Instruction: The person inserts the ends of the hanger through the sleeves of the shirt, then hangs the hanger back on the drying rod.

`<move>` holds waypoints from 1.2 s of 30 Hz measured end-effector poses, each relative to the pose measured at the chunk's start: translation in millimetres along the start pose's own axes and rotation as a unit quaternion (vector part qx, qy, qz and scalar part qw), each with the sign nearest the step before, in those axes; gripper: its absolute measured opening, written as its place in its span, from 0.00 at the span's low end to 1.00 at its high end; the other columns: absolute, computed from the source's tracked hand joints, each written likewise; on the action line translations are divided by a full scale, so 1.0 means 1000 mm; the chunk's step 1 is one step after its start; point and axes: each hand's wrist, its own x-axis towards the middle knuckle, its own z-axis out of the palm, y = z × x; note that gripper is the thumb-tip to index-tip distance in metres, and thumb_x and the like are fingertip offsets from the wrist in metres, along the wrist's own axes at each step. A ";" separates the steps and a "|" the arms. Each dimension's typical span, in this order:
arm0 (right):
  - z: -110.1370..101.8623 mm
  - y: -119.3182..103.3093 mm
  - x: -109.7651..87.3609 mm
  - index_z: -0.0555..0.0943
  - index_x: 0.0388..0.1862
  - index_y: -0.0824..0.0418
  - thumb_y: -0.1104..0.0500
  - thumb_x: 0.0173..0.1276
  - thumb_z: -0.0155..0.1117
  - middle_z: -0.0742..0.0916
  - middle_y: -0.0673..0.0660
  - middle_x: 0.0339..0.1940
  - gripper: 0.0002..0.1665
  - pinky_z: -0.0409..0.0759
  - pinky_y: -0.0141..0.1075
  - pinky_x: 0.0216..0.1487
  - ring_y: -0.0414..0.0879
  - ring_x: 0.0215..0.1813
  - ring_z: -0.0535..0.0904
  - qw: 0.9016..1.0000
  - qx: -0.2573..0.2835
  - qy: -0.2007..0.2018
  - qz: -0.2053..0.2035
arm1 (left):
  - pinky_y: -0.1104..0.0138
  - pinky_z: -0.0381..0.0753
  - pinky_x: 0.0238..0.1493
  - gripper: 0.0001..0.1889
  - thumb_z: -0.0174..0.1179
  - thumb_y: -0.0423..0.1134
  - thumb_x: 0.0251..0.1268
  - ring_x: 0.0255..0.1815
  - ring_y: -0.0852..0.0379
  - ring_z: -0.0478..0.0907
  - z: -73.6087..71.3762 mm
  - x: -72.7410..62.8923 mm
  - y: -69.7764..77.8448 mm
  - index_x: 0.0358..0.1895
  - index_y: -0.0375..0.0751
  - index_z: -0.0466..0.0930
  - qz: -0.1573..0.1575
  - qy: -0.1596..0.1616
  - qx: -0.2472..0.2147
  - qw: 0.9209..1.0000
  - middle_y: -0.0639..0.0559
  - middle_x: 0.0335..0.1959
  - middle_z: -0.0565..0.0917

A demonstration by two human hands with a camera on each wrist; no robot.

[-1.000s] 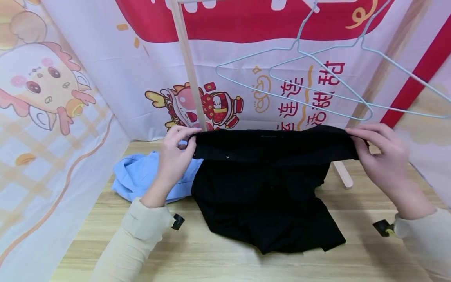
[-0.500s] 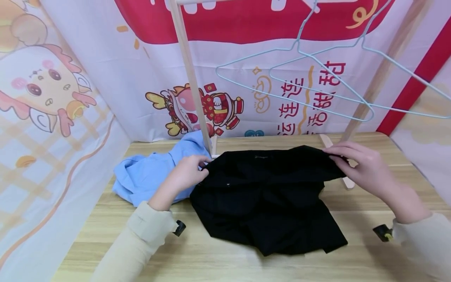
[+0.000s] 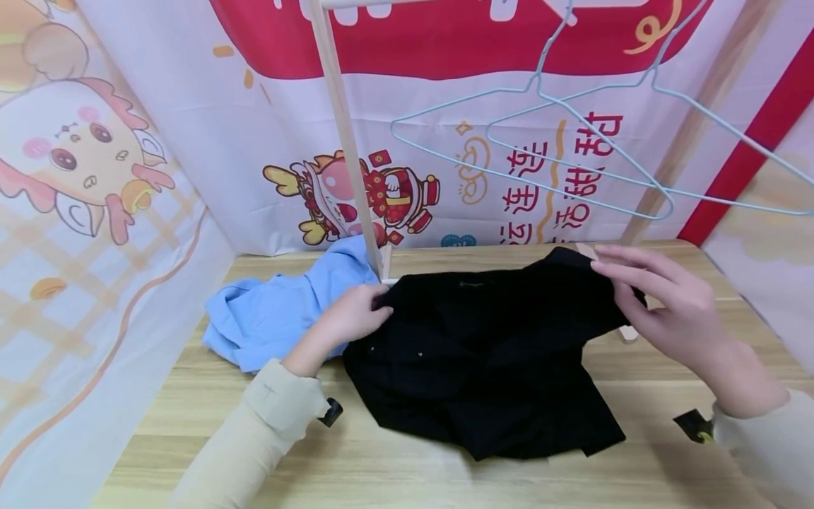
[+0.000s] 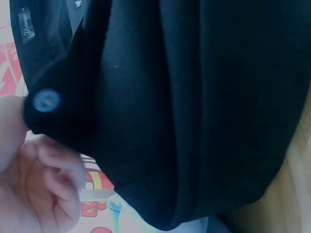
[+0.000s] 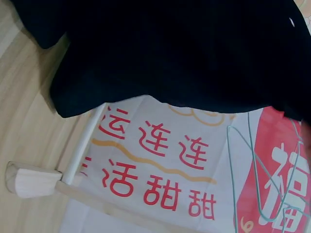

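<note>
A black garment (image 3: 490, 367) lies spread across the table, its far edge lifted by both hands. My left hand (image 3: 352, 314) pinches its left upper corner between thumb and fingers. In the left wrist view a round button (image 4: 47, 101) sits at that corner, and a pale label (image 4: 26, 25) shows on the inside. At the right upper corner, my right hand (image 3: 677, 304) holds the cloth, with fingers on top and the thumb beneath, partly hidden. Black cloth (image 5: 170, 53) fills the upper part of the right wrist view.
Blue folded cloth (image 3: 267, 314) lies left of the black garment, on the wooden table (image 3: 407, 481). Behind stands a rack with a wooden post (image 3: 346, 134). Two light-blue hangers (image 3: 467, 158) hang over the back right. Printed curtains (image 3: 439, 106) enclose the back and sides.
Both hands have lowered the black garment's upper edge toward the table. The left hand has shifted right. The right hand first came inward, then moved back outward, and the folded-over band has opened out.
</note>
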 end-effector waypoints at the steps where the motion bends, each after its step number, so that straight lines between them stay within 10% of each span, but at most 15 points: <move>1: -0.001 0.000 0.000 0.88 0.43 0.69 0.50 0.80 0.57 0.89 0.67 0.45 0.23 0.73 0.22 0.60 0.37 0.56 0.83 1.000 -0.006 -0.003 0.006 | 0.55 0.80 0.39 0.18 0.56 0.34 0.75 0.32 0.51 0.77 -0.001 -0.001 0.001 0.64 0.32 0.77 -0.003 0.026 -0.019 0.999 0.42 0.35 0.82; 4: 0.002 -0.001 -0.001 0.88 0.42 0.70 0.53 0.79 0.55 0.89 0.66 0.46 0.22 0.72 0.20 0.57 0.42 0.52 0.85 0.999 -0.022 0.022 0.009 | 0.58 0.76 0.30 0.20 0.50 0.30 0.73 0.23 0.53 0.71 -0.005 -0.005 0.007 0.65 0.38 0.76 0.004 0.146 -0.084 0.986 0.43 0.30 0.79; 7: 0.016 -0.004 -0.003 0.90 0.36 0.67 0.60 0.74 0.59 0.90 0.64 0.39 0.15 0.77 0.26 0.51 0.55 0.36 0.83 0.990 -0.015 0.125 -0.055 | 0.58 0.70 0.25 0.21 0.46 0.29 0.75 0.18 0.51 0.65 -0.008 -0.011 0.017 0.67 0.41 0.76 0.056 0.279 -0.108 0.953 0.41 0.39 0.84; 11: 0.030 -0.004 -0.013 0.91 0.33 0.64 0.65 0.72 0.62 0.89 0.63 0.35 0.12 0.80 0.38 0.38 0.61 0.26 0.78 0.975 -0.004 0.137 -0.175 | 0.53 0.76 0.32 0.17 0.45 0.30 0.78 0.28 0.45 0.76 -0.011 -0.015 0.020 0.61 0.39 0.81 0.105 0.351 -0.074 0.928 0.42 0.55 0.85; 15: 0.024 0.001 -0.029 0.88 0.37 0.68 0.60 0.82 0.52 0.88 0.67 0.40 0.20 0.80 0.38 0.46 0.59 0.31 0.81 0.982 -0.017 -0.051 -0.178 | 0.54 0.76 0.34 0.12 0.49 0.34 0.75 0.32 0.46 0.78 -0.012 -0.017 0.009 0.52 0.40 0.80 0.036 0.289 -0.081 0.953 0.43 0.33 0.84; 18: 0.021 0.006 -0.038 0.87 0.39 0.71 0.59 0.83 0.46 0.86 0.69 0.42 0.24 0.72 0.27 0.60 0.60 0.36 0.81 0.987 -0.048 -0.098 -0.116 | 0.59 0.71 0.27 0.10 0.51 0.35 0.74 0.23 0.50 0.71 -0.014 -0.018 0.001 0.51 0.42 0.78 -0.029 0.234 -0.116 0.965 0.47 0.23 0.79; 25: 0.025 0.009 -0.037 0.88 0.41 0.71 0.61 0.78 0.53 0.85 0.71 0.40 0.18 0.69 0.24 0.63 0.67 0.37 0.78 0.996 -0.067 0.037 -0.043 | 0.60 0.78 0.28 0.14 0.54 0.40 0.75 0.22 0.50 0.78 -0.022 -0.022 0.010 0.58 0.43 0.67 -0.047 0.190 -0.194 0.961 0.44 0.28 0.82; 30: 0.018 0.020 -0.050 0.87 0.44 0.72 0.57 0.82 0.47 0.84 0.72 0.43 0.24 0.62 0.20 0.66 0.65 0.40 0.79 0.992 -0.092 -0.077 -0.028 | 0.62 0.80 0.34 0.20 0.60 0.42 0.75 0.22 0.51 0.79 -0.021 -0.022 0.006 0.58 0.39 0.62 -0.059 0.095 -0.246 0.963 0.47 0.24 0.78; 36: 0.013 0.034 -0.066 0.87 0.49 0.70 0.50 0.85 0.42 0.84 0.68 0.47 0.30 0.62 0.20 0.67 0.60 0.45 0.80 0.982 -0.085 -0.166 -0.006 | 0.66 0.78 0.32 0.19 0.60 0.39 0.75 0.21 0.56 0.75 -0.023 -0.020 -0.005 0.57 0.38 0.61 -0.066 0.081 -0.342 0.934 0.52 0.26 0.79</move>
